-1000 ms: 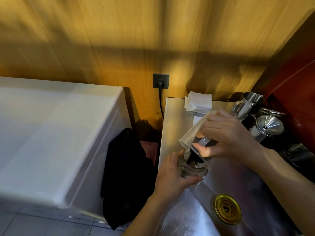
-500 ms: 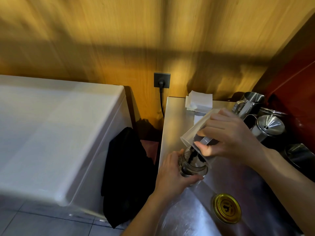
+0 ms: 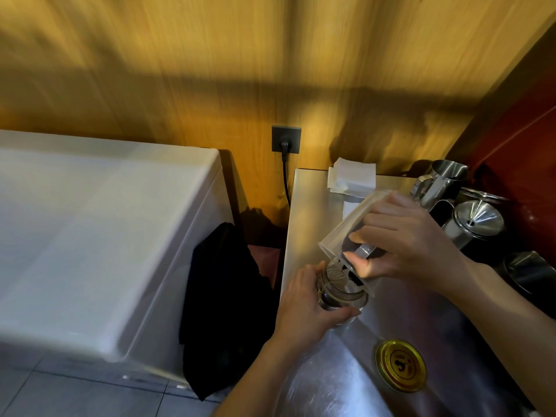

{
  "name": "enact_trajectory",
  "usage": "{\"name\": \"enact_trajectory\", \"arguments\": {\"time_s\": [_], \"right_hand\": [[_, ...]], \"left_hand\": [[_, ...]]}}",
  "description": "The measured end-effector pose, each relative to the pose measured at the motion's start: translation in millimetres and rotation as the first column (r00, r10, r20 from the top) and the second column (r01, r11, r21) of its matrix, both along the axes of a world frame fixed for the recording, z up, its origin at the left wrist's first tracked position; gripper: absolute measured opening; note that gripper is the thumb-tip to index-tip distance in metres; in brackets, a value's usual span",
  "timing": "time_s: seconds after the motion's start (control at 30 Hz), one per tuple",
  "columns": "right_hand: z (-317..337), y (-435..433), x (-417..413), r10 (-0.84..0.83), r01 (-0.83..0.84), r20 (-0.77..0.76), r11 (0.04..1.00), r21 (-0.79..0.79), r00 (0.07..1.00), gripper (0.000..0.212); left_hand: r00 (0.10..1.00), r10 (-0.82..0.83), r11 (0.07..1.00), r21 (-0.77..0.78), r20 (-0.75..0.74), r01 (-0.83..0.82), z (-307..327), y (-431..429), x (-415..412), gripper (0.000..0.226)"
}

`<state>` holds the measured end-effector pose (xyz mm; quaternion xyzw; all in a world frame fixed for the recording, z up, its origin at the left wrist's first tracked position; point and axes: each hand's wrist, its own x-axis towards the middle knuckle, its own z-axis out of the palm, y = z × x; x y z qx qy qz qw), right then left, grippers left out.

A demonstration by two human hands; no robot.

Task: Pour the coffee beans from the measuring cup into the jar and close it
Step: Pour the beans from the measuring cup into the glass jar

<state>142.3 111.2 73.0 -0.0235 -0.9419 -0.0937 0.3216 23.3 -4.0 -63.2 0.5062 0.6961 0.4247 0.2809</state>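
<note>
A clear glass jar (image 3: 340, 291) stands open on the steel counter (image 3: 313, 206), with my left hand (image 3: 304, 308) wrapped around its side. My right hand (image 3: 400, 239) grips a translucent plastic measuring cup (image 3: 346, 233) by its grey handle. The cup is tipped steeply, its spout right over the jar mouth. Dark coffee beans (image 3: 350, 273) fall from the spout into the jar. The jar's gold lid (image 3: 401, 365) lies flat on the counter, to the lower right of the jar.
Steel pitchers (image 3: 442, 182) and lidded steel pots (image 3: 475, 224) crowd the counter's right side against a red wall. White paper napkins (image 3: 352, 179) lie at the counter's back. A white chest appliance (image 3: 90, 236) stands left, with a black cloth (image 3: 222, 308) hanging in the gap.
My right hand has tipped the measuring cup further and beans have left it for the jar. My left hand keeps its hold on the jar. The lid has not moved.
</note>
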Motion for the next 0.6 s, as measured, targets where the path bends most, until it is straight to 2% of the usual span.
{"name": "enact_trajectory", "arguments": {"time_s": [0.6], "right_hand": [[-4.7,3.4,2.6,0.004,-0.004,-0.01,1.0,0.026,1.0,0.036]], "left_hand": [[0.999,0.004,1.0,0.014,-0.038,-0.003,-3.1,1.1,-0.2,0.067]]}}
